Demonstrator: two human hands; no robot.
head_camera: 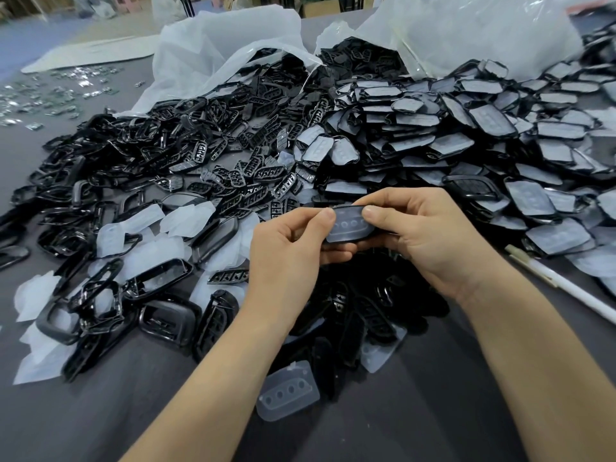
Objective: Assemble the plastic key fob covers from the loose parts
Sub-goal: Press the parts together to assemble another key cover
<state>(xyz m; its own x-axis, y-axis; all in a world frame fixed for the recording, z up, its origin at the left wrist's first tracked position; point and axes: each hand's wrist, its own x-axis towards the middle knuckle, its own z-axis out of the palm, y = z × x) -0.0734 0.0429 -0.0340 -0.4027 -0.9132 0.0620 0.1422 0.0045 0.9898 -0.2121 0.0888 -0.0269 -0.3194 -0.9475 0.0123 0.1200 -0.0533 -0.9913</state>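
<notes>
Closest on the dark grey table (pixel 100 425) lies one loose translucent button pad (pixel 288 393) with four round holes, apart from both forearms. Above it, over a dark heap of black parts (pixel 360 315), the two hands meet. The left hand (pixel 283 248) pinches the left end of a key fob cover (pixel 348 226), thumb on top and curled fingers below; the right hand (pixel 423 235) pinches the right end in the same way. The cover is held in the air between them, a black frame with a translucent pad laid in it. To the right a white pen (pixel 560 285) lies on the table. On the left, black frames (pixel 100 168) and more translucent pads (pixel 186 218) are mixed. Further right spreads a big pile of covers with pads inside (pixel 466 128). Behind stand two open plastic bags (pixel 233 38), and far left are small shiny metal pieces (pixel 50 95).
</notes>
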